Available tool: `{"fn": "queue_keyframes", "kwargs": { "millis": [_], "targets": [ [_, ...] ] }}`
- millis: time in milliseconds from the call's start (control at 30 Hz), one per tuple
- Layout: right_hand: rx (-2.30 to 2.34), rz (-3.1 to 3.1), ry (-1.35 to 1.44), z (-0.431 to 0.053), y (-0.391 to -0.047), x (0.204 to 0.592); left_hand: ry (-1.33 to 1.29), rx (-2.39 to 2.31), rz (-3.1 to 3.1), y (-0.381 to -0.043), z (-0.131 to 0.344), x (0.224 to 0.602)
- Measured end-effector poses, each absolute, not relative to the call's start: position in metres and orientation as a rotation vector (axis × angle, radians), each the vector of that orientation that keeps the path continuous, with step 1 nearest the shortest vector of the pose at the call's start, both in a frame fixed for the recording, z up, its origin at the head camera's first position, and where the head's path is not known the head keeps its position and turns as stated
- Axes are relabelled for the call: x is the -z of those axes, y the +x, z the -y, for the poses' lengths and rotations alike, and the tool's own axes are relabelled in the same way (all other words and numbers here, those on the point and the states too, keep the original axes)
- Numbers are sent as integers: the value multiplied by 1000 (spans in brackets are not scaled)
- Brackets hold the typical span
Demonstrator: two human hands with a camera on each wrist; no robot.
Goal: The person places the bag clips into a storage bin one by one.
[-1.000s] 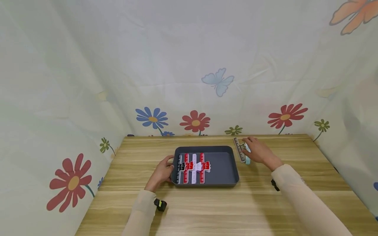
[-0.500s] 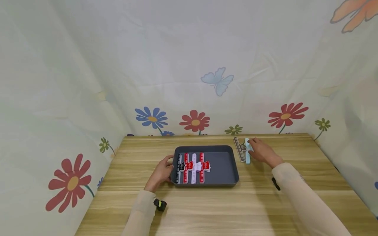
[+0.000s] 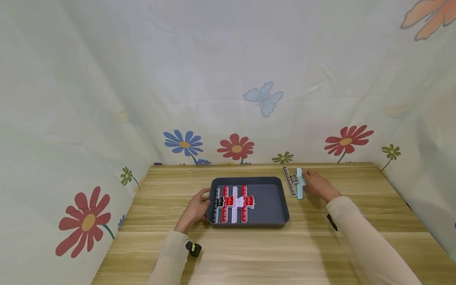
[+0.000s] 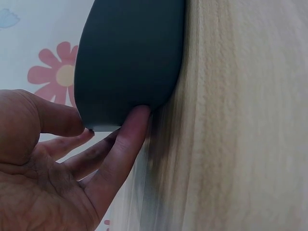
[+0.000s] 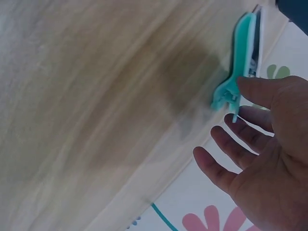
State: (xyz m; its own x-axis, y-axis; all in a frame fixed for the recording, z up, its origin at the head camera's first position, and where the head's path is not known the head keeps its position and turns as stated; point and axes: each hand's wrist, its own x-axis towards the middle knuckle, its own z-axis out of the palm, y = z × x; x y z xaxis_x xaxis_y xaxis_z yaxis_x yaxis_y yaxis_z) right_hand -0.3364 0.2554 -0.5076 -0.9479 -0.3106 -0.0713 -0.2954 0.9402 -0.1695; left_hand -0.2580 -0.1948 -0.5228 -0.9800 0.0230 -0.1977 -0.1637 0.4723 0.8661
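Note:
In the head view my left hand (image 3: 195, 208) rests against the left end of a dark grey tray (image 3: 268, 225). Its thumb is at the rim and one fingertip touches low on the tray's outer wall (image 4: 127, 62), in the left wrist view. Four-way rows of clips aside, a black clip (image 3: 215, 209) lies leftmost inside, then a red clip (image 3: 224, 213), a white clip (image 3: 234, 213) and another red clip (image 3: 244, 213). Right of the tray, my right hand (image 3: 318, 185) pinches the handle of a light-blue clip (image 5: 243, 45) between thumb and index finger, its other fingers spread.
A dark clip with pale keyboard marks (image 3: 290, 184) lies between the tray and the light-blue clip. The wood-grain table (image 3: 249, 253) ends at a flowered white cloth backdrop (image 3: 213, 99), close behind the clips.
My right hand has shifted right, from over the dark and light-blue clips to the light-blue clip's handle, uncovering both clips. The left hand and the tray stay in place.

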Motion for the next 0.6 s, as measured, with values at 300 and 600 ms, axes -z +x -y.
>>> {"fn": "queue_keyframes", "kwargs": {
  "millis": [300,600],
  "targets": [
    [274,-2979,-445,-258,-333,514,-108,-1508,-2541,-258,195,526],
    [252,-3029,-517,-259,-332,514,-102,-1530,-2522,-258,195,523]
  ]
}}
